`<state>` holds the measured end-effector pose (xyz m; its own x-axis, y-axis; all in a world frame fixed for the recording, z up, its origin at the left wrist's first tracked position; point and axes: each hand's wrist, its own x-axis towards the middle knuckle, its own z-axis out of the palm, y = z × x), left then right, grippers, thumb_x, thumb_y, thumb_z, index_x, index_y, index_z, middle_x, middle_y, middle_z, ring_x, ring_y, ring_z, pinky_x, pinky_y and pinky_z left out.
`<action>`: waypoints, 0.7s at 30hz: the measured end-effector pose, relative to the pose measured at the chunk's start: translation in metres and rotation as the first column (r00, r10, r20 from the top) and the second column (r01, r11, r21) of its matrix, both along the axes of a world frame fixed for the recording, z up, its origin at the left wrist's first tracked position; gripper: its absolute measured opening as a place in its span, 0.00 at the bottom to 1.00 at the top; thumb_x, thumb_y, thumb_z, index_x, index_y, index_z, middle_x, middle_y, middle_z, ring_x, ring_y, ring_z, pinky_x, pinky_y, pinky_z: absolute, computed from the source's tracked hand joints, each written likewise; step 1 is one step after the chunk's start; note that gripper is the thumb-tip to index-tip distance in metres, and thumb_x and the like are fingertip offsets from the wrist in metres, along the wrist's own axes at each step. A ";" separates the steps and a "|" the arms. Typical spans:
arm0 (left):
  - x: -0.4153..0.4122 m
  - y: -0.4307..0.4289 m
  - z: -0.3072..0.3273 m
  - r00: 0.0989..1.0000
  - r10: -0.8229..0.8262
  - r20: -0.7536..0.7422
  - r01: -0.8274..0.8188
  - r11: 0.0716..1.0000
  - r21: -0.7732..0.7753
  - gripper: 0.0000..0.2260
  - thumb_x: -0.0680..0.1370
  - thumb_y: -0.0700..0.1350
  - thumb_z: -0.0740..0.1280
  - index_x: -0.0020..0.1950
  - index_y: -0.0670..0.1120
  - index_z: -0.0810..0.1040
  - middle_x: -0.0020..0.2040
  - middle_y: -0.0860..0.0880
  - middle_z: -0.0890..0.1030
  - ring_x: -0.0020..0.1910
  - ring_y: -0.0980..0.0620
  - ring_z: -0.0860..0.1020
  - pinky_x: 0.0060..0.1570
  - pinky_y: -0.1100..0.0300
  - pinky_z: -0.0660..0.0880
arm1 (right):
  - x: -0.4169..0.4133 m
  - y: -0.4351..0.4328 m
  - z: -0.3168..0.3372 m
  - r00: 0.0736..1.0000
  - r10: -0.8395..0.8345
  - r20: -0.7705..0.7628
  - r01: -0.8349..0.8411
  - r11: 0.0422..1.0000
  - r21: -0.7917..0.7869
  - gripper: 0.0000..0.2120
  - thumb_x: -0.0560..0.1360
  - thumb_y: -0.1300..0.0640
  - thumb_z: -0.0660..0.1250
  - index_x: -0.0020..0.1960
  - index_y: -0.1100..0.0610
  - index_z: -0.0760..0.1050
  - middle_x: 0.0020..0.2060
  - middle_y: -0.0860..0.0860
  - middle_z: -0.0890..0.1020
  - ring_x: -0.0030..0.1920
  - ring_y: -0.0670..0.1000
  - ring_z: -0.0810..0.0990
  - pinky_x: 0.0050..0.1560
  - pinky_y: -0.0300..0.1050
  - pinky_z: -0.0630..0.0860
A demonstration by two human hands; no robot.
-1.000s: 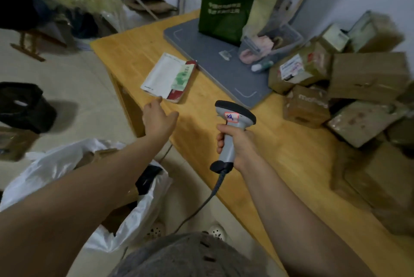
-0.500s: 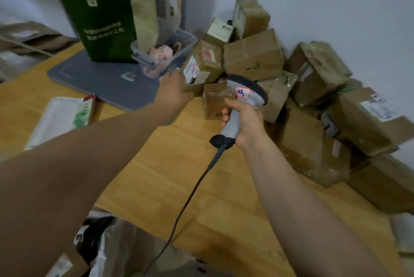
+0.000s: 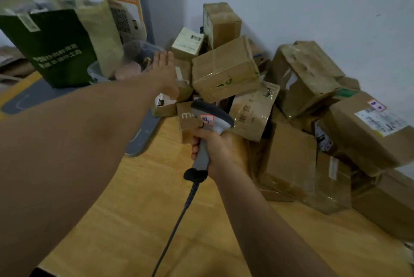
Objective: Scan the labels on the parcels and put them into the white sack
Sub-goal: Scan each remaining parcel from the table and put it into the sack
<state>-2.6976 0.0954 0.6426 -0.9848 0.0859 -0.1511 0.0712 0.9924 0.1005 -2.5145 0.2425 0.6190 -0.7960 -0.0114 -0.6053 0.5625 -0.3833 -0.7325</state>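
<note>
Gripping the scanner (image 3: pixel 212 116) with my right hand (image 3: pixel 221 145), I hold my left hand (image 3: pixel 167 71), fingers straight, by a parcel (image 3: pixel 186 71) at the table's (image 3: pixel 134 220) far edge.

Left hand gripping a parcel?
No, the left hand is extended toward the parcel pile with its fingers straight, curled round nothing.

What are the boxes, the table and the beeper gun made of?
Boxes: brown cardboard, likely; shiny wrinkled tape over it. Table: looks like wood, smooth, with yellow grain lines. Scanner in the right hand: probably hard grey plastic, matte.
</note>
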 end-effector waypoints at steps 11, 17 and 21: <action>0.054 -0.015 -0.002 0.990 -0.019 -0.140 0.037 0.991 0.131 0.53 0.66 0.58 0.76 0.78 0.41 0.46 0.74 0.38 0.51 0.74 0.35 0.50 0.70 0.39 0.58 | 0.006 -0.008 0.011 0.998 -0.035 -0.049 0.038 0.997 0.067 0.07 0.72 0.67 0.69 0.36 0.62 0.73 0.22 0.52 0.76 0.22 0.49 0.72 0.25 0.39 0.70; 0.144 -0.044 -0.004 0.892 -0.302 -0.338 0.348 0.934 0.084 0.52 0.67 0.66 0.66 0.76 0.32 0.52 0.68 0.29 0.61 0.67 0.30 0.61 0.64 0.39 0.63 | 0.044 -0.009 0.004 0.997 -0.078 -0.011 0.079 0.993 0.089 0.09 0.72 0.66 0.69 0.35 0.61 0.74 0.26 0.53 0.76 0.22 0.48 0.71 0.25 0.39 0.70; 0.200 -0.059 -0.015 0.859 -0.476 -0.189 0.458 0.879 -0.131 0.51 0.68 0.65 0.67 0.78 0.37 0.47 0.71 0.37 0.59 0.70 0.36 0.60 0.71 0.46 0.56 | 0.076 -0.014 -0.010 0.993 -0.114 0.033 0.110 0.987 0.114 0.07 0.73 0.66 0.69 0.38 0.62 0.73 0.24 0.53 0.75 0.20 0.48 0.71 0.23 0.38 0.70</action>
<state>-2.4978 0.0361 0.6280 -0.8412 0.5401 0.0277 0.5387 0.8413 -0.0454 -2.4382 0.2286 0.6091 -0.7640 0.1463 -0.6285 0.5499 -0.3621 -0.7527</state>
